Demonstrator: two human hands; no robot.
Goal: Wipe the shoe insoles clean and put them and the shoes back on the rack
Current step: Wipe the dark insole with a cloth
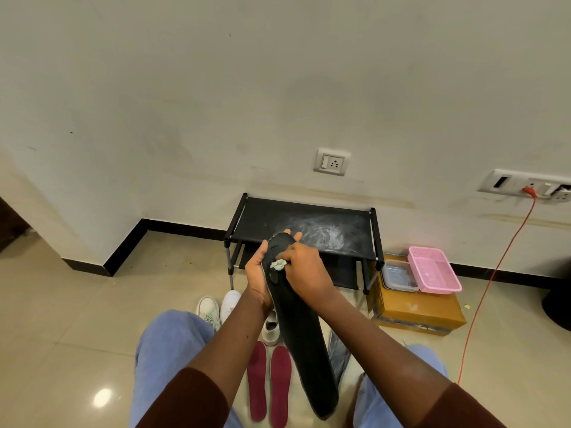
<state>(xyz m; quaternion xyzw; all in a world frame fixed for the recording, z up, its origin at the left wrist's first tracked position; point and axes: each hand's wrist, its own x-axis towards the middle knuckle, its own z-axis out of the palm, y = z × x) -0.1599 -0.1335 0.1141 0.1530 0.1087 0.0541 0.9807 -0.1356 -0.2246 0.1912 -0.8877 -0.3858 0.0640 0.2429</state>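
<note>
Nearby, red insoles (pixel 257 381) lie near white shoes (pixel 230 304).

Maroon-brown sleeves (pixel 191 400), pale blue trousers (pixel 167 344)
Sleeves end near the elbows, lower frame; left hand (pixel 258 281) and right hand (pixel 307 270) are bare.

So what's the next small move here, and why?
Probably drag the wipe down the black insole toward its near end: the right hand pinches the wipe close to the far end, the left hand grips that end, and most of the length lies below.
</note>
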